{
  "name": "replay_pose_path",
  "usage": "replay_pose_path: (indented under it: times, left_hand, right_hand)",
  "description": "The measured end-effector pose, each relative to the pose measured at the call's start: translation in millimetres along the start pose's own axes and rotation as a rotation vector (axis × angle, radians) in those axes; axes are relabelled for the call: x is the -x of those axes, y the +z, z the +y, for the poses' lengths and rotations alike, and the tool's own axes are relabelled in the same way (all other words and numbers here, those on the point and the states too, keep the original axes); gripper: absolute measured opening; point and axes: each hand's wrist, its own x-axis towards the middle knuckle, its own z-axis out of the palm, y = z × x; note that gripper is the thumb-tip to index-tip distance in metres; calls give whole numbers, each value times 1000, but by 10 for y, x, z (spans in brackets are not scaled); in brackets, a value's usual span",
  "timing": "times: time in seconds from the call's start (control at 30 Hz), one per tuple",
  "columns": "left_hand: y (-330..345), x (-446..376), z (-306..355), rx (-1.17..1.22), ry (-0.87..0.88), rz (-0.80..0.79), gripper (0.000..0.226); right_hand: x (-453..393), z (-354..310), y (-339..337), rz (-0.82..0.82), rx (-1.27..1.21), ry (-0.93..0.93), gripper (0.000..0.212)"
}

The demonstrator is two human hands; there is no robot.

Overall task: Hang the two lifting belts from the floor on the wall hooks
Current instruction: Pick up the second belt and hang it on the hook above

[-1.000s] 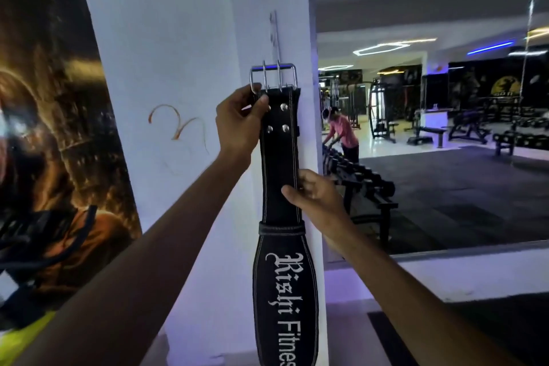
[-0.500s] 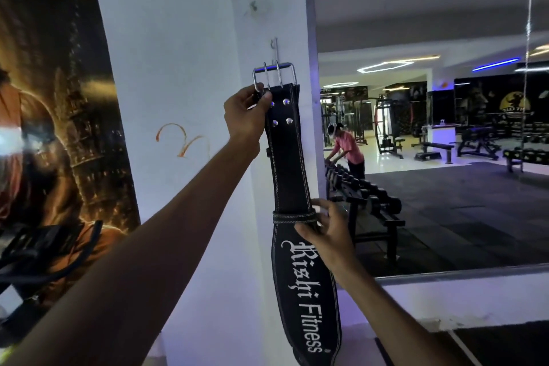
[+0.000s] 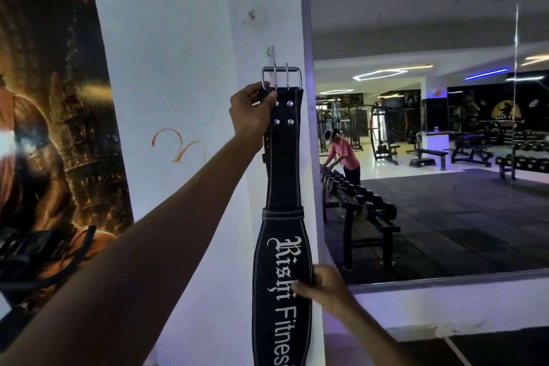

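A black lifting belt (image 3: 283,175) with white lettering hangs upright against the white pillar (image 3: 184,74). Its silver buckle (image 3: 281,78) sits just below a small metal wall hook (image 3: 271,52); whether the buckle rests on the hook I cannot tell. My left hand (image 3: 252,111) grips the belt's top edge right under the buckle. My right hand (image 3: 322,285) pinches the wide lettered part lower down, at its right edge. The belt's bottom end runs out of view. No second belt shows.
A large wall mirror (image 3: 430,128) right of the pillar reflects a dumbbell rack (image 3: 362,211), benches, machines and a person in a pink shirt (image 3: 344,154). A dark poster (image 3: 53,116) covers the wall on the left, with black gear (image 3: 35,258) at lower left.
My right hand has slid down the belt from just under the strap loop to the lettered part. The belt has swung back to upright. My left hand keeps its hold under the buckle.
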Motion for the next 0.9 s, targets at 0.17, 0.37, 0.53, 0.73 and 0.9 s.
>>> replay_pose_path:
  times: [0.17, 0.37, 0.53, 0.73, 0.9]
  left_hand:
    - [-54, -27, -18, -13, -3, 13, 26]
    - [-125, -24, -60, 19, -30, 32, 25]
    - [-153, -26, -117, 39, -60, 20, 24]
    - [-147, 12, -174, 89, -59, -26, 25]
    - [-143, 48, -185, 151, -54, -67, 29]
  right_hand:
    - [-243, -701, -83, 74, -146, -139, 10]
    - [21, -279, 60, 59, -142, -7, 29]
    - [-13, -525, -25, 13, -120, -45, 35]
    - [-558, -1971, -335, 321, -112, -402, 56]
    - [-941, -2728, -387, 318, 56, -538, 56]
